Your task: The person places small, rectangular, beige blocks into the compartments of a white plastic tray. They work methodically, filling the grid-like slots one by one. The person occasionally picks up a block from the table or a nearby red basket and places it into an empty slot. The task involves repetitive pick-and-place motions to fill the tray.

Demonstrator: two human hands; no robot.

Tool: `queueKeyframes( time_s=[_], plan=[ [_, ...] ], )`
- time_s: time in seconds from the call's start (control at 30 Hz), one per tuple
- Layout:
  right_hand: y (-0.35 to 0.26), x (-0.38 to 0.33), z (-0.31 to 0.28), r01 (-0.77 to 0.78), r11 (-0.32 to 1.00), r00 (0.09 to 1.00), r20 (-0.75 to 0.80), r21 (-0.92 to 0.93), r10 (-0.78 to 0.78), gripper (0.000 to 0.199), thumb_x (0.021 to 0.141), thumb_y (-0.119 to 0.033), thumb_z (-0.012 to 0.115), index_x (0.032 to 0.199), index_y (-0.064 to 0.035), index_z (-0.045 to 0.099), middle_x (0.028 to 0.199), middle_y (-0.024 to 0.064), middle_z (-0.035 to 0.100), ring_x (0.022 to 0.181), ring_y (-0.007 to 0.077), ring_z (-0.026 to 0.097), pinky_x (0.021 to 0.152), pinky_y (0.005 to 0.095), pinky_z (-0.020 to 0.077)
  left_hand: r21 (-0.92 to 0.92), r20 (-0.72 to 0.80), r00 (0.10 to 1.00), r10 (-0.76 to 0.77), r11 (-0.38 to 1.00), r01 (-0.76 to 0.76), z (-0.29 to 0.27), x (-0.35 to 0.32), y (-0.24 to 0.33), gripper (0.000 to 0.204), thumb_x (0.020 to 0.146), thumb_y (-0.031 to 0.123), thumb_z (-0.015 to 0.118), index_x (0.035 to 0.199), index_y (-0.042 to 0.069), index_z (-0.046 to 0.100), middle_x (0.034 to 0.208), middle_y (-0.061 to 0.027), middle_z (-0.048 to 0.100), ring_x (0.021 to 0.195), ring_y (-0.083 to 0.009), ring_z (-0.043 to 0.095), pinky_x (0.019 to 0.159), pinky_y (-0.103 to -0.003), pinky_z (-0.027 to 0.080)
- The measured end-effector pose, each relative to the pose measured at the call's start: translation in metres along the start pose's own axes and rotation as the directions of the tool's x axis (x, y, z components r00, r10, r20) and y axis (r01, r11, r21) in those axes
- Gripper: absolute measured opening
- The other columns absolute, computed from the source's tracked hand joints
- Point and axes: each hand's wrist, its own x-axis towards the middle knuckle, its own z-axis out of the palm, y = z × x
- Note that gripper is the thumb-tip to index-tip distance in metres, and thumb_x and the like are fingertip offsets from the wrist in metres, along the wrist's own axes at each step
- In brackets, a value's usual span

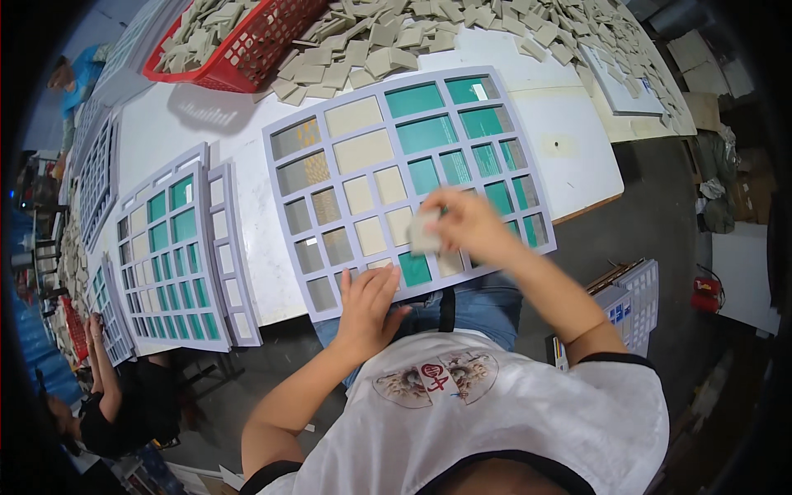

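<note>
The right hand (470, 221) pinches a pale tile (424, 233) above the grey grid frame (410, 184). The left hand (369, 304) lies flat, fingers spread, on the frame's near edge. Loose tiles (388, 41) and a red basket (247, 45) sit beyond.

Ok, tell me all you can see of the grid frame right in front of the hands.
The grid frame is a pale lilac, plastic-looking lattice of differently sized rectangular cells, lying flat and slightly turned on the white table, its near edge at the table's edge. Left cells hold beige and grey tiles, right cells teal ones. The left hand rests on its near edge; the right hand holds a blurred pale tile over the lower middle.
</note>
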Motion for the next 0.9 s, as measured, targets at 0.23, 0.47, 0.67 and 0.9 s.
queueKeyframes(
  time_s=[0.23,0.47,0.67,0.9],
  plan=[
    [0.034,-0.032,0.047,0.248,0.856,0.968,0.084,-0.453,-0.236,0.017,0.084,-0.005,0.064,0.101,-0.0042,0.062,0.102,0.0156,0.055,0.086,0.0339,0.059,0.073,0.0391,0.0489,0.168,-0.411,0.906,0.099,0.985,-0.032,-0.053,0.143,-0.07,0.033,0.088,0.011,0.068,0.12,0.005,0.064,0.123,-0.0173,0.059,0.115,-0.0389,0.053,0.101,-0.046,0.042],
    [0.033,-0.047,0.026,0.607,0.244,0.71,0.378,-0.757,-0.594,0.025,0.086,-0.018,0.062,0.105,-0.0026,0.063,0.099,0.0115,0.056,0.09,0.0276,0.057,0.074,0.0401,0.0454,0.169,-0.297,0.926,-0.235,0.941,0.294,-0.042,0.294,-0.159,0.037,0.085,0.015,0.07,0.121,0.007,0.064,0.12,-0.0174,0.059,0.114,-0.0371,0.055,0.095,-0.047,0.048],
    [-0.02,0.062,-0.012,0.553,0.365,0.73,0.224,-0.749,-0.646,0.019,0.09,-0.02,0.058,0.083,-0.0017,0.059,0.08,0.015,0.059,0.078,0.0359,0.056,0.07,0.0481,0.045,0.468,-0.324,0.9,-0.29,0.778,0.419,-0.044,0.301,-0.157,0.031,0.091,0.017,0.059,0.121,0.009,0.065,0.117,-0.0179,0.06,0.104,-0.0366,0.063,0.088,-0.045,0.052],
    [0.005,0.255,-0.082,0.12,0.453,0.753,-0.216,-0.884,-0.622,0.03,0.081,-0.014,0.066,0.111,-0.0066,0.067,0.103,0.0172,0.061,0.1,0.0374,0.059,0.083,0.0475,0.0486,0.03,-0.32,0.935,-0.152,0.985,0.17,-0.048,0.254,-0.104,0.035,0.091,-0.001,0.047,0.119,0.007,0.066,0.104,-0.0167,0.062,0.092,-0.0292,0.065,0.079,-0.039,0.052]
  ],
)
